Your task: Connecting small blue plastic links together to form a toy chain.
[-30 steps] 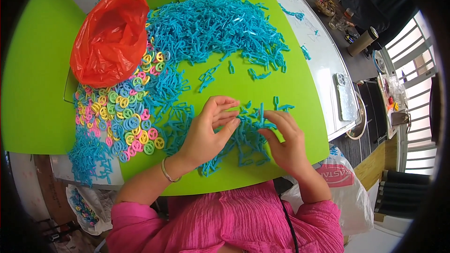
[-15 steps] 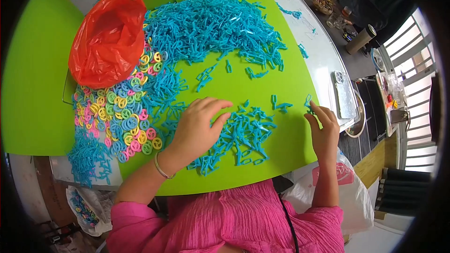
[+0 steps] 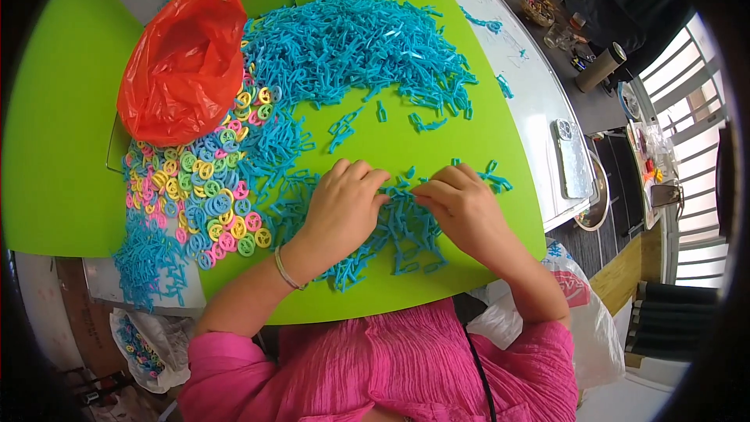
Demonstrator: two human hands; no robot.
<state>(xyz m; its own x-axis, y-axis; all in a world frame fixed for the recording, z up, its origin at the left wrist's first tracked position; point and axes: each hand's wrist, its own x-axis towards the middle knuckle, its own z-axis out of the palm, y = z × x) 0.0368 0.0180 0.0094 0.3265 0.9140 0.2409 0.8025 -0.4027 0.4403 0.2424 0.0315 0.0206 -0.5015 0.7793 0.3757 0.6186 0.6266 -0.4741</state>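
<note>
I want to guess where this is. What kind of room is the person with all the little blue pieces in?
Probably a home, used for piecework. A bright green table is heaped with small blue plastic pieces and coloured rings, an orange plastic bag lies beside them, and a side counter holds household clutter.

right hand [image 3: 466, 215] back from edge, beside left hand [image 3: 344, 207]

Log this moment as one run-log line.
left hand: on small blue plastic pieces | right hand: fingertips on same pieces | surface: bright green board | beside: crumpled red plastic bag
</note>
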